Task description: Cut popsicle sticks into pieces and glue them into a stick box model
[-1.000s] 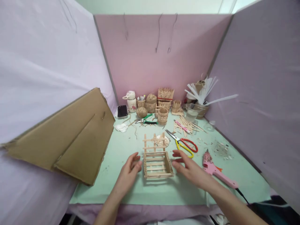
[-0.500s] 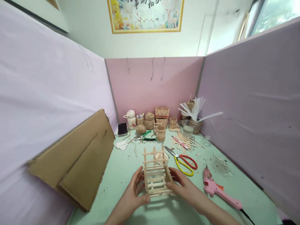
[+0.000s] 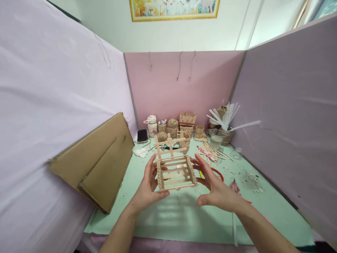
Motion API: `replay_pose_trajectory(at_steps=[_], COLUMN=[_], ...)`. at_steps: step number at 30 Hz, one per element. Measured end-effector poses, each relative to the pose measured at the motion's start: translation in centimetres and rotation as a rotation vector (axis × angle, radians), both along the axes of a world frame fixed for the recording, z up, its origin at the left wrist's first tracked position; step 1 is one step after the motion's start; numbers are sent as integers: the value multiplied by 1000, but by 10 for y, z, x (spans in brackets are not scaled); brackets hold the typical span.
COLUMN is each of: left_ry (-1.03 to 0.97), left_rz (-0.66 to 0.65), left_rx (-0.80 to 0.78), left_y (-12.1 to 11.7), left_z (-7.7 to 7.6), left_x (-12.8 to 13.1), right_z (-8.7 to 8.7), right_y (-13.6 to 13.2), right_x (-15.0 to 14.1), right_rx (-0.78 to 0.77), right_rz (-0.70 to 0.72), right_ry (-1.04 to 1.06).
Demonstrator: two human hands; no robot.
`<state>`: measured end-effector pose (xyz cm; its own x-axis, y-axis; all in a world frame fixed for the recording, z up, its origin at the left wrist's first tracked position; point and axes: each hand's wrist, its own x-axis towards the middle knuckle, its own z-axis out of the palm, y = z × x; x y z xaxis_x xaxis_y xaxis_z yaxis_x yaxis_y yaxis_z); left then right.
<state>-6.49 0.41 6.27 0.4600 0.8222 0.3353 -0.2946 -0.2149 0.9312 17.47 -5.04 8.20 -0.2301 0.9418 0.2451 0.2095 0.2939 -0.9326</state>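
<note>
A small open frame of wooden craft sticks (image 3: 176,181), with braided twine sides and a taller slatted back, is held up above the table, tilted so its inside faces me. My left hand (image 3: 147,189) grips its left side, thumb under the front edge and fingers behind. My right hand (image 3: 215,188) is beside the right side, thumb spread away and fingers apart; its fingertips are near or touching the braided edge. Behind my right hand, the scissors' red handle (image 3: 218,173) partly shows. The pink glue gun (image 3: 235,187) is mostly hidden by my right forearm.
Folded cardboard (image 3: 105,165) leans at the left. At the back stand a white bottle (image 3: 152,126), twine balls (image 3: 173,123) and woven baskets (image 3: 187,119). Loose craft sticks (image 3: 214,151), a clear cup (image 3: 216,138) and scraps (image 3: 251,181) lie right. A pink partition (image 3: 184,84) closes the back.
The frame has been lifted off the table and turned more toward me. My right thumb has come off it and spread away. The view has shifted downward and to the left.
</note>
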Motion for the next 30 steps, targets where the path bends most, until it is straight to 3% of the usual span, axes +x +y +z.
replay_pose_trajectory(at_steps=[6,21,30], left_ry=[-92,-144,-143], left_rz=[-126,-87,-51], left_rx=[-110,-162,-124], left_y=[-8,-14,-15], left_z=[-2,-4,-4], left_x=[3,5,6], right_z=[9,10,2], right_y=[-9,-27,-28], right_x=[-8,-14,-10], right_rx=[41,51,68], right_rz=[-2,-139,-134], right_ry=[36,67,89])
